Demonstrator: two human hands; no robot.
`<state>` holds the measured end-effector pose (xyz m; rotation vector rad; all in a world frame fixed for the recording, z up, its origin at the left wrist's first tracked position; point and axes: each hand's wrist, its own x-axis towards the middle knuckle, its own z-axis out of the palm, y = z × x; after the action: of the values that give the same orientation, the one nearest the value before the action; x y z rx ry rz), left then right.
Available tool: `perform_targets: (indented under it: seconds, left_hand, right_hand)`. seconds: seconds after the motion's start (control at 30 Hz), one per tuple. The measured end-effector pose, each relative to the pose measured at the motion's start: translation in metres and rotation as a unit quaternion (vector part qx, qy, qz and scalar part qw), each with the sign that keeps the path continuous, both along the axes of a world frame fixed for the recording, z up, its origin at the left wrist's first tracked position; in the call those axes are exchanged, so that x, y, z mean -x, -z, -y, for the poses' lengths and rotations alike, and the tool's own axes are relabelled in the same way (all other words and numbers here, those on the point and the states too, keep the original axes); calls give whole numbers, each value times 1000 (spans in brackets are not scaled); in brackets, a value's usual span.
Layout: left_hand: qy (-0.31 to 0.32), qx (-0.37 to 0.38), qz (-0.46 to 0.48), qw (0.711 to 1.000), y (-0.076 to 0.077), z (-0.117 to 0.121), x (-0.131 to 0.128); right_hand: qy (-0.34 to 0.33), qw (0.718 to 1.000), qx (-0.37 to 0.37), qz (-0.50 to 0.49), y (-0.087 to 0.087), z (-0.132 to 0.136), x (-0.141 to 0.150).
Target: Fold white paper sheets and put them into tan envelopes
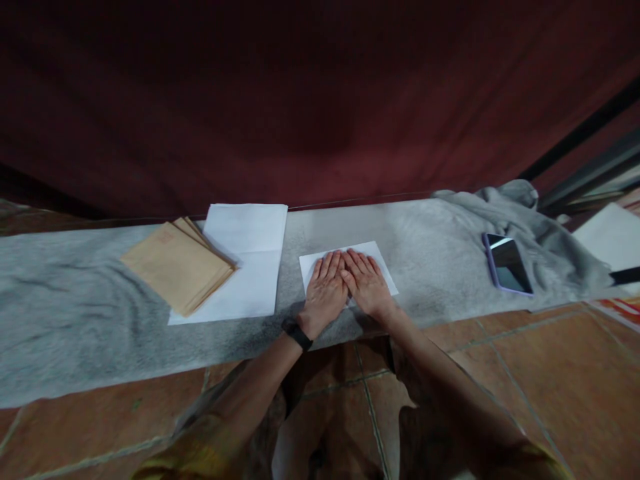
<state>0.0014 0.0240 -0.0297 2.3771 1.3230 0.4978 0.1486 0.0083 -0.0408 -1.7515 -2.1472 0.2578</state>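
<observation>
Dark red cloth (320, 120) filled the back, as seen from the head camera, and reddish-brown floor tiles (550, 360) showed down at the front. Between them ran a long table (430, 267), and soft grey fabric (65, 313) lay over the top of it. On the right, the fabric was bunched up in wrinkles.

Near the middle, a small piece of white paper (307, 267) lay flat on the fabric. Both hands were on top of it, backs up. The left hand (325, 290) and the right hand (370, 288) leaned in toward each other and touched, with the right thumb by the left hand's edge. Their fingers were out long, not curled. Neither grip had hold of anything; the hands just lay on the paper and hid much of it. A black band (299, 335) went around the left wrist.

To the left were big white sheets (253, 270), with a line across them. Brown envelopes (175, 263) sat in a messy pile, partly on those sheets and partly on the grey fabric. Well off to the right, a phone (509, 263) with a purple edge lay by the wrinkles, and its dark screen was shiny.
</observation>
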Motion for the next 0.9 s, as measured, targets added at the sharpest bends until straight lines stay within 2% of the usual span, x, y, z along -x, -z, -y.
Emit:
perform_targets:
  seconds: [0.33, 0.5, 0.9]
  left_hand:
    - [-46, -9, -6, 999, 1, -9, 9]
    - [-61, -7, 9, 998, 2, -11, 11]
    - [-94, -12, -25, 995, 3, -14, 17]
  right_hand:
    - [42, 999, -11, 32, 3, -4, -7]
    - [68, 997, -15, 18, 5, -7, -14]
    - [109, 993, -30, 29, 9, -8, -36]
